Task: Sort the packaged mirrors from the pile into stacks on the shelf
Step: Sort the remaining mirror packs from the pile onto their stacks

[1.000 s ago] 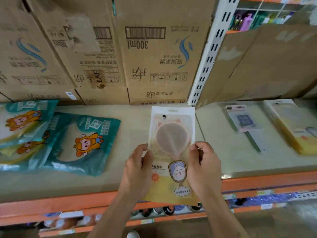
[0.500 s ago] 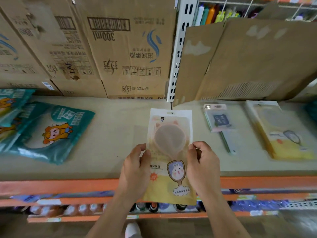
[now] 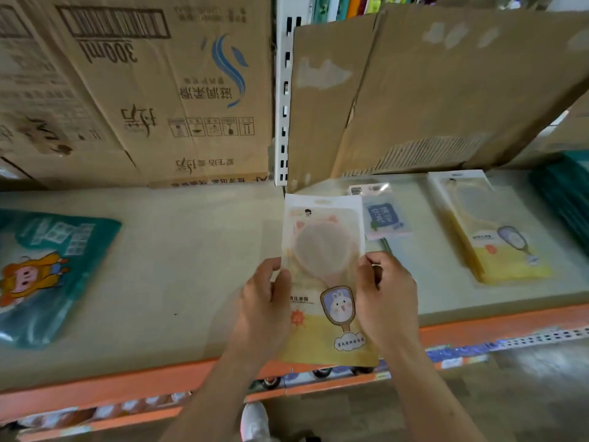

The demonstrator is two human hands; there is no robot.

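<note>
Fingers [image 3: 267,268] of left hand [image 3: 264,303] and right hand [image 3: 387,301] tight around one packaged mirror [image 3: 322,250]

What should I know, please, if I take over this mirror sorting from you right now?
Left hand and right hand each grip a side of one yellow mirror pack, held above the front edge of the shelf.
Done: a matching yellow stack lies on the right, a blue-labelled pack beside it.
To do: probably set this pack on the yellow stack; teal packs lie loose at left.
</note>
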